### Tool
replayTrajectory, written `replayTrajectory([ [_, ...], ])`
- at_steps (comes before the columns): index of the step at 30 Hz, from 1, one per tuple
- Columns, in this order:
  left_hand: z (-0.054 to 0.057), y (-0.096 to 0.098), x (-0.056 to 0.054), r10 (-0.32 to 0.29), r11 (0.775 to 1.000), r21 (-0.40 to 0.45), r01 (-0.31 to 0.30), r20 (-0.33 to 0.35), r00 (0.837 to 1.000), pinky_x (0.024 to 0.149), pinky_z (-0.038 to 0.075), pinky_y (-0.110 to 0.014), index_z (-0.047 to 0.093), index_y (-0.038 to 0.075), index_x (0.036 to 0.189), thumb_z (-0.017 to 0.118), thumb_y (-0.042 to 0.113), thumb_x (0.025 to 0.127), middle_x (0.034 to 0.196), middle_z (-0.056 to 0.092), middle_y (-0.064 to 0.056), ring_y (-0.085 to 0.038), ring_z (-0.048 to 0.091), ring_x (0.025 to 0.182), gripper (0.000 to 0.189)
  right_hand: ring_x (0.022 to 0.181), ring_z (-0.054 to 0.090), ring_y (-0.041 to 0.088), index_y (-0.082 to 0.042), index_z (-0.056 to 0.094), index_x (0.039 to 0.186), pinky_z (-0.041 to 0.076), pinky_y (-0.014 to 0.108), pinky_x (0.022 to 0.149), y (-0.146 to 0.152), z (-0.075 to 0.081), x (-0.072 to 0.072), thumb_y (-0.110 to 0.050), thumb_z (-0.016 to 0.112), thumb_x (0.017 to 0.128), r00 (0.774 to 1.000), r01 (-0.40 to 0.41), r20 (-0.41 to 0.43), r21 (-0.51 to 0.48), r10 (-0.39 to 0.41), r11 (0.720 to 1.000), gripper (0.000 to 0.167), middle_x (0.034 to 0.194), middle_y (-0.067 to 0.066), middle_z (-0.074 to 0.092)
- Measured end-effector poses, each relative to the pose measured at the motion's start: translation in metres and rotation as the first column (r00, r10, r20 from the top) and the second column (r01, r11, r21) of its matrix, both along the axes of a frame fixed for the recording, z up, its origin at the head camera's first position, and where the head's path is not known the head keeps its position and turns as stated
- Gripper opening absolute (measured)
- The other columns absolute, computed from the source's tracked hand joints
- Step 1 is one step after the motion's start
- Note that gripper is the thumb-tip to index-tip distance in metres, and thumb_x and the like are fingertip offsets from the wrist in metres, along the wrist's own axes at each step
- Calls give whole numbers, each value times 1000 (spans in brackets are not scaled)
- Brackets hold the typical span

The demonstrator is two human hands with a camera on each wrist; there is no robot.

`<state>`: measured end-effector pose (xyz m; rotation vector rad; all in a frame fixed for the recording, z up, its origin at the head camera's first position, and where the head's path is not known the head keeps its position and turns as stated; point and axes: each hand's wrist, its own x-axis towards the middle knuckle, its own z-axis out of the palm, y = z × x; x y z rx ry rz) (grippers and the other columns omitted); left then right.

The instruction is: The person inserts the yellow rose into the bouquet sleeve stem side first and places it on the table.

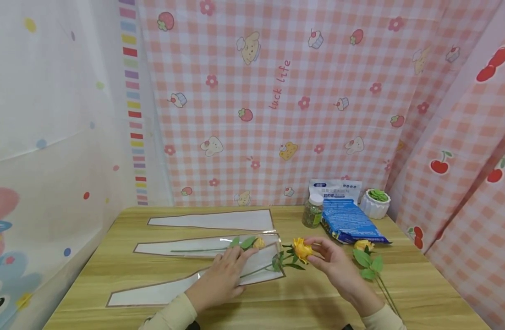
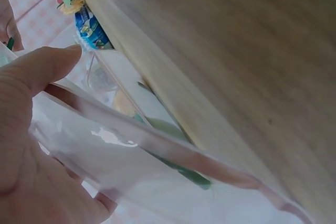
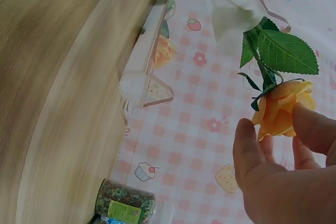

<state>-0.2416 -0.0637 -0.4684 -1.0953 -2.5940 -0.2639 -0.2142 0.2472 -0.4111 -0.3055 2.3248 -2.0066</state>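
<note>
My left hand (image 1: 221, 277) holds the nearest clear, brown-edged flower sleeve (image 1: 153, 293) between thumb and fingers, close to its wide mouth. The stem of a yellow artificial rose (image 1: 303, 250) runs into that sleeve, while its bloom and some green leaves stick out on the right. With fingertips and thumb around the bloom, my right hand (image 1: 335, 263) pinches the rose (image 3: 286, 106). Behind lies a second sleeve (image 1: 153, 248) with a paler rose (image 1: 258, 243) inside it, partly covered by my left hand. A third sleeve (image 1: 227, 221) lies flat at the back.
Another yellow rose (image 1: 364, 245) with a long stem lies at the right. Along the back right stand a jar of granules (image 1: 312, 211), a blue packet (image 1: 351, 220), a white pouch (image 1: 335, 188) and a potted succulent (image 1: 375, 204). Patterned curtains surround the wooden table (image 1: 314, 302).
</note>
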Motion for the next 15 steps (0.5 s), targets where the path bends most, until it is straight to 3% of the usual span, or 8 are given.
replayTrajectory([
  [8,-2,-1,-3,-19,1000,-3,19,17,1000,74,34,-28,26,14,157,84,25,80,110,39,0,-12,37,92,97,136,43,44,7,53,129,51,31,94,-6,-4,-2,7,59,97,1000,-13,-25,3,13,1000,33,149,25,44],
  [15,-2,-2,-4,-38,999,-31,38,3,999,76,33,-27,22,14,158,86,29,79,112,39,0,-12,37,94,103,137,40,46,12,51,127,52,32,96,-7,-4,-2,5,60,97,994,-94,-61,-3,94,996,32,151,31,39],
])
